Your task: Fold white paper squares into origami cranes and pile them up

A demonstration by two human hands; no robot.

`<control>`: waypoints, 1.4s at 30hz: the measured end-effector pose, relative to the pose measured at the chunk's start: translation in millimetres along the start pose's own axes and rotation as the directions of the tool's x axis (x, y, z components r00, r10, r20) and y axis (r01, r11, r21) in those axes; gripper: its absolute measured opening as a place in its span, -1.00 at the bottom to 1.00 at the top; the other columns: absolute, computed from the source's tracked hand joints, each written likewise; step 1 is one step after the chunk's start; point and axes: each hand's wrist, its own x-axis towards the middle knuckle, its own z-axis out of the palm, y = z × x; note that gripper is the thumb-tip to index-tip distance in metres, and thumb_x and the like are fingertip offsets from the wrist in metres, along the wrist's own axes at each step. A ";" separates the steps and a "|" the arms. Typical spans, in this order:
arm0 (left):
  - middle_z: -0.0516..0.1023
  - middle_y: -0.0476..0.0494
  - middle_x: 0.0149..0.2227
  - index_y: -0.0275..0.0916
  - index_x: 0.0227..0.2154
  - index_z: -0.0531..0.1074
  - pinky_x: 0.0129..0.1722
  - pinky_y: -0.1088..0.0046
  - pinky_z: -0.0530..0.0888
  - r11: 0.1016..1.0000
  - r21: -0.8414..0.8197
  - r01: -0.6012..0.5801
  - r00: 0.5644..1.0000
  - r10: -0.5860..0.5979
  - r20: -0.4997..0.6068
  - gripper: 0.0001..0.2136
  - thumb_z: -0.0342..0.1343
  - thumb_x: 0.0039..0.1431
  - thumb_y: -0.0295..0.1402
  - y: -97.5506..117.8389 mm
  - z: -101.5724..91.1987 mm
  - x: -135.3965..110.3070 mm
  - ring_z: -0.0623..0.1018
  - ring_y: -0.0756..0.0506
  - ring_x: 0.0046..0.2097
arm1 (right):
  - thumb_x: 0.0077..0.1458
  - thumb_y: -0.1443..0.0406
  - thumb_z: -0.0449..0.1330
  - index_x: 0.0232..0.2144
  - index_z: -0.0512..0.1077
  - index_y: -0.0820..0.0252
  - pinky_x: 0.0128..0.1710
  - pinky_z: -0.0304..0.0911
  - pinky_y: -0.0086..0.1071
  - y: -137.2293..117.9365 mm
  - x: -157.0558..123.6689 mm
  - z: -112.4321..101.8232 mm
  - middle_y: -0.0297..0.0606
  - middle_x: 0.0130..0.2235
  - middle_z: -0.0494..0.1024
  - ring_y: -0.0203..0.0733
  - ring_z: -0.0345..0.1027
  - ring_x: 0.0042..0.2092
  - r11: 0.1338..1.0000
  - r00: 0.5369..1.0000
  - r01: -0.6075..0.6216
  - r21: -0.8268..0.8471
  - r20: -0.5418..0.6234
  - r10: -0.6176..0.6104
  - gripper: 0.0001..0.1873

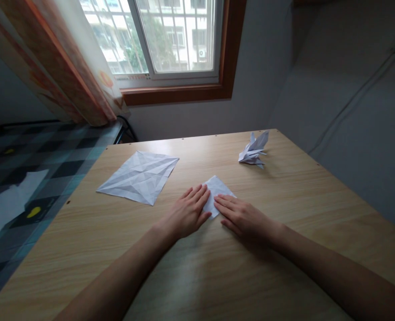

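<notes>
A: Hands?
B: Left hand (187,215) and right hand (243,219) lay flat, fingers stretched straight, gripping nothing, fingertips pressing the small folded paper (218,188) from either side.
A: Paper's position?
B: Mid-table (294,209), between both hands. Creased open sheet (139,176) lay left, apart; folded paper figure (253,151) sat well apart, far right.

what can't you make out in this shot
Folded paper, head view: near part hidden under left hand and right hand, so its full shape is unclear.
Paper model, head view: too small to tell what figure it is.
White sheet on the bed, head view: cut by the left edge.
</notes>
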 end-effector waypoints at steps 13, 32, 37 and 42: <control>0.07 -0.55 0.34 -0.50 0.29 0.07 0.30 0.00 0.04 0.988 -0.018 0.155 0.985 -0.153 0.079 -0.16 -0.16 0.21 0.18 2.0 -5.0 -2.7 0.09 -0.36 0.37 | 0.24 0.49 0.02 -0.11 0.50 0.33 0.00 0.39 -0.21 23.4 -10.5 -18.1 0.01 -0.08 0.60 -0.02 0.49 -0.02 0.971 0.999 0.033 -0.235 -0.001 -0.034 -0.71; 0.61 -0.14 -0.21 -0.20 -0.34 0.50 -0.09 0.30 0.42 0.982 -0.153 -0.112 0.963 0.070 -0.260 -0.79 0.00 0.31 -0.26 0.6 -5.2 -3.4 0.55 -0.12 -0.12 | 0.24 0.34 0.09 -0.33 0.49 0.19 -0.21 0.24 -0.33 12.5 -6.9 -7.5 -0.18 -0.33 0.53 -0.15 0.38 -0.25 0.996 0.987 -0.078 -0.036 -0.145 0.073 -0.83; 0.52 -0.13 -0.41 -0.22 -0.58 0.40 -0.26 0.36 0.41 0.964 -0.265 0.025 0.966 -0.091 -0.241 -0.68 0.02 0.29 -0.24 -1.9 -6.9 1.0 0.46 -0.08 -0.30 | 0.27 0.24 0.09 -0.42 0.44 0.19 -0.23 0.23 -0.31 6.2 1.5 -3.7 -0.18 -0.33 0.52 -0.12 0.37 -0.23 0.965 0.954 -0.260 0.019 -0.147 0.260 -0.75; 0.47 -0.13 -0.45 -0.23 -0.61 0.40 -0.27 0.35 0.39 0.932 -0.344 0.114 0.965 -0.185 -0.183 -0.65 0.00 0.28 -0.25 -2.1 -12.3 4.9 0.41 -0.08 -0.32 | 0.27 0.27 0.07 -0.41 0.42 0.19 -0.24 0.22 -0.32 5.4 7.7 -2.8 -0.20 -0.32 0.50 -0.13 0.36 -0.22 0.926 0.921 -0.375 0.047 -0.098 0.378 -0.78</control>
